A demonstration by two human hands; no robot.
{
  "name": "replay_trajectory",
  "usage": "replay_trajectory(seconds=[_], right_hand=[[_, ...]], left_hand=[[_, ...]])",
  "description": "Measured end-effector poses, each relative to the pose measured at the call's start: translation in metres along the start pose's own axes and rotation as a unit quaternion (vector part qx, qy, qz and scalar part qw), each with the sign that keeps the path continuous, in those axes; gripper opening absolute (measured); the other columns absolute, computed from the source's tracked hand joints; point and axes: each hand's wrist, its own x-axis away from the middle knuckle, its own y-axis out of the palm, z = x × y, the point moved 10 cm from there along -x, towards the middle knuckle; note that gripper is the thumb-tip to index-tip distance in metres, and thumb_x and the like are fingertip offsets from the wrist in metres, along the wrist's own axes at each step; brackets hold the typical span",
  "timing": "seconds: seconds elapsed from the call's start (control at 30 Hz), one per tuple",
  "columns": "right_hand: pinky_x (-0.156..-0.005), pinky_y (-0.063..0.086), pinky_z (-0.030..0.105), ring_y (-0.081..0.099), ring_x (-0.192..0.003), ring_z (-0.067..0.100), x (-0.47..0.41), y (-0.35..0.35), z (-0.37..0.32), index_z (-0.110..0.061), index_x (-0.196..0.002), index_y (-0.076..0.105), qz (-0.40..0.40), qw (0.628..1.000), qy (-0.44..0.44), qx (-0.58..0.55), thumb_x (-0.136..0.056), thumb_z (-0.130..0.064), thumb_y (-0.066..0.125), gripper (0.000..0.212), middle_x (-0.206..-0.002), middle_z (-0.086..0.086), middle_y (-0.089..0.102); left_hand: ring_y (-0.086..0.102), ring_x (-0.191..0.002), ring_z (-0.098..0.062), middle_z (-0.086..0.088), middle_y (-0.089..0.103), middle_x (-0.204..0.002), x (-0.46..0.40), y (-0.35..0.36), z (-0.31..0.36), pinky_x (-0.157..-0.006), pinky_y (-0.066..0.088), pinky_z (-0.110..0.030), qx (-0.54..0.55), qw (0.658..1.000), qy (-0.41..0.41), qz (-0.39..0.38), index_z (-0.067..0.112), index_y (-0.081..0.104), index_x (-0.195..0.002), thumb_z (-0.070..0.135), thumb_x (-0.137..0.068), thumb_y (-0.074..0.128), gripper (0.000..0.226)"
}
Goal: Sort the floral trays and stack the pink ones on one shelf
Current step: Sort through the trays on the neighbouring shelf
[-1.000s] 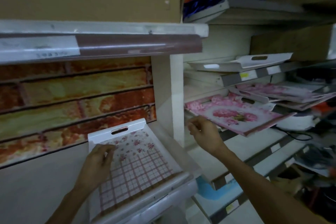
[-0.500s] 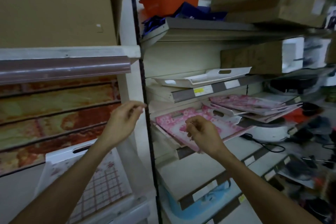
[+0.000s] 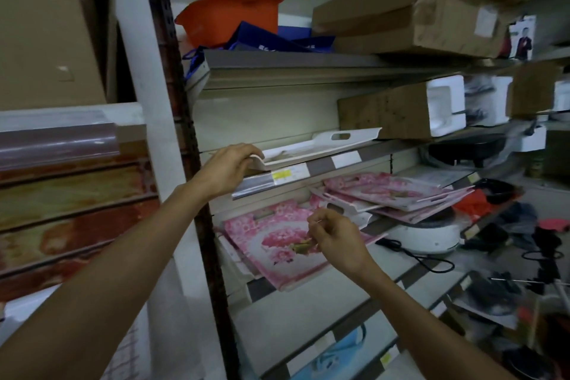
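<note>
Nearest the camera, the right hand (image 3: 336, 237) hovers over the pink floral tray (image 3: 277, 244), fingers curled loosely inward with thumb and forefinger close together; whether it pinches anything or touches the tray cannot be told. That tray lies tilted on a middle shelf, its front edge jutting past the shelf lip, just right of the dark shelving upright (image 3: 191, 163).

Above the pink floral tray, the left hand (image 3: 231, 163) reaches to the next shelf up and curls its fingers over the near corner of a white tray (image 3: 320, 146), gripping its rim. The white tray sits flat on that shelf, its cut-out handle at the far end.

Right of the pink floral tray, and further back on the same shelf level, a loose stack of pink trays (image 3: 394, 194) lies overlapping and askew.

Furthest, two shelves above the pink floral tray, stand an orange plastic bin (image 3: 228, 15) and, beside it to the right, cardboard boxes (image 3: 410, 15).
</note>
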Motion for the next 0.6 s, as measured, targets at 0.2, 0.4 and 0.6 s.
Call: replay_trajectory(seconds=[0.2,0.4,0.6], right_hand=[[-0.061,0.057,0.03,0.066,-0.062,0.011,-0.016,-0.019,0.015,-0.004,-0.094,0.062,0.008,1.0,0.02,-0.02,-0.097,-0.011,0.052,0.013,-0.081,0.015,0.07],[-0.069,0.056,0.035,0.065,-0.078,0.024,-0.046,-0.036,0.011,-0.003,-0.096,0.06,0.008,0.982,0.086,-0.167,-0.102,-0.03,0.045,0.031,-0.089,0.014,0.066],[-0.076,0.059,0.049,0.063,-0.102,0.039,-0.093,-0.055,-0.008,-0.007,-0.142,0.034,0.01,0.89,0.163,-0.425,-0.101,-0.05,0.037,0.06,-0.128,0.031,0.053]], left_hand=[[0.063,-0.099,-0.026,-0.004,0.069,-0.107,-0.008,-0.006,0.021,-0.086,0.049,-0.034,-0.034,0.999,0.042,0.009,0.015,0.066,-0.106,-0.001,-0.093,0.051,0.026],[0.058,-0.103,-0.02,0.006,0.066,-0.113,-0.007,-0.028,0.065,-0.084,0.049,-0.043,-0.049,0.994,0.089,0.04,0.026,0.061,-0.111,0.014,-0.099,0.045,0.023],[0.057,-0.106,-0.018,0.011,0.064,-0.117,0.007,-0.044,0.088,-0.08,0.05,-0.042,-0.072,0.993,0.083,0.042,0.032,0.057,-0.116,0.014,-0.099,0.045,0.027]])
